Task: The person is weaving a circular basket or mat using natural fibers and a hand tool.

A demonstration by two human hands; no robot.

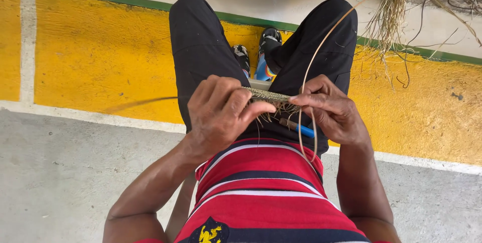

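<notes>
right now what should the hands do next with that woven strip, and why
Probably draw the long pale fibre strand through and snug. It arcs loose above the right hand, which pinches it at the narrow woven straw strip, while the left hand grips the strip's other end. Frayed ends hang beneath.

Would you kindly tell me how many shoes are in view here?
2: one shoe left of the gap between the knees, the other shoe right of it, both partly hidden by the legs.
</notes>
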